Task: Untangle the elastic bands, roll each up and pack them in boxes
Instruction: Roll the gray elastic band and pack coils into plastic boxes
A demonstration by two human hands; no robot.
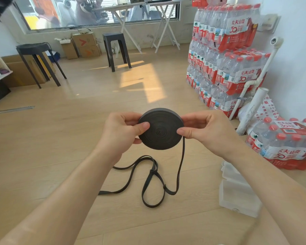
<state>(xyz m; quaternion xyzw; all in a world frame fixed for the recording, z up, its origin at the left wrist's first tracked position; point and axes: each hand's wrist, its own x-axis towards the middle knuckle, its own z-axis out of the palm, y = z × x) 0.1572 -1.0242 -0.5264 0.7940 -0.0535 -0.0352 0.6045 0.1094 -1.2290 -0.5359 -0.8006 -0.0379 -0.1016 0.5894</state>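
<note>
**Black elastic roll held in both hands above the floor**

The left hand (122,128) and the right hand (201,129) are raised side by side in front of the person, each pinching an opposite edge of a flat, tightly wound roll of black elastic band (160,129). The left thumb (142,126) lies across the roll's face on its left side, with the other fingers curled behind the rim. The right thumb (185,132) presses the face on the right side, fingers likewise wrapped behind. The roll's flat spiral face is turned toward the camera.

From under the right thumb the loose tail of the band (180,167) hangs down to the wooden floor (60,147), where it lies in several loops that cross one another, its free end pointing left.

To the right on the floor, partly behind the right forearm, sit translucent plastic boxes (237,197), one with its lid shut. Shrink-wrapped packs of water bottles (224,55) are stacked against the right wall, with another pack (288,145) on the floor just beside them. Two dark stools (117,50) stand farther back near cardboard boxes (85,45) under a window.
</note>
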